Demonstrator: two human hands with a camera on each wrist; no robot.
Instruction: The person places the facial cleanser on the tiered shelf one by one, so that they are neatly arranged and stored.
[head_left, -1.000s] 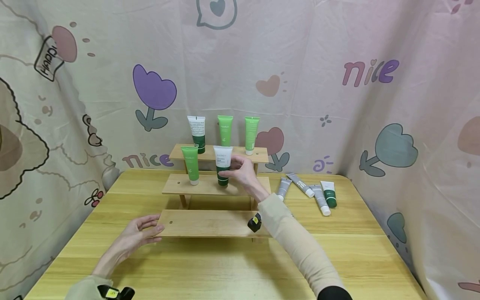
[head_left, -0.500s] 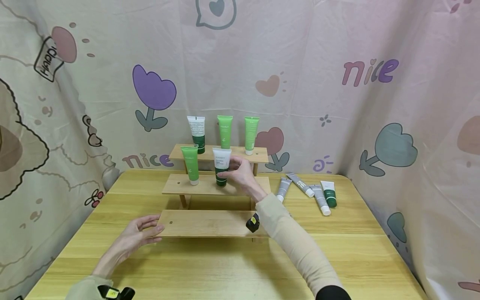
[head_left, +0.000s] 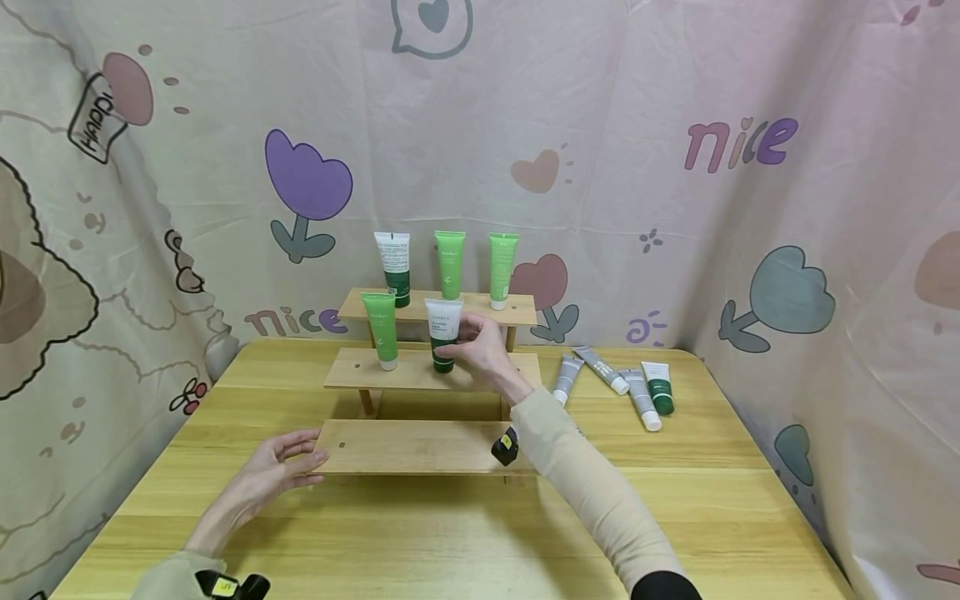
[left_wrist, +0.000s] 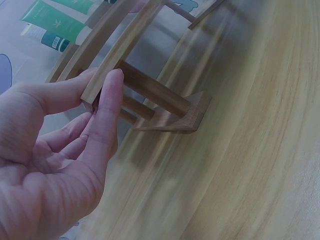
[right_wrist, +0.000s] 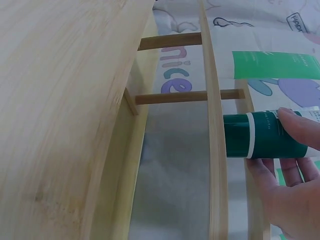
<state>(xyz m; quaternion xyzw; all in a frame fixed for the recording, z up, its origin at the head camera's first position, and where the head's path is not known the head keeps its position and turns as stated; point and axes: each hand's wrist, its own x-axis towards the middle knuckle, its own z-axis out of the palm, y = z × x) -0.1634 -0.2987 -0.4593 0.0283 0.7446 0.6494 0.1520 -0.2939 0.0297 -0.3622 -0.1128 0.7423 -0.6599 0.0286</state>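
My right hand (head_left: 483, 352) holds a white and dark green squeeze tube (head_left: 445, 315) from its right side. The tube stands upright, dark cap down, on the middle step of a three-step wooden display stand (head_left: 420, 447); in the right wrist view its cap (right_wrist: 236, 136) meets the board's edge line. To its left on that step is a light green tube (head_left: 383, 327). With thumb and fingers, my left hand (head_left: 277, 467) pinches the left end of the lowest step, as the left wrist view shows at the board end (left_wrist: 102, 82).
On the top step stand another white and dark green tube (head_left: 394, 267) and two light green tubes (head_left: 450, 260). Right of the stand, several grey tubes (head_left: 600, 369) and one white and green tube (head_left: 657, 388) lie on the wooden table (head_left: 735, 500). A printed curtain (head_left: 622, 167) hangs behind.
My right hand has shifted slightly left, and the tube in it has come down a little onto the middle step. My left hand stays in place on the stand.
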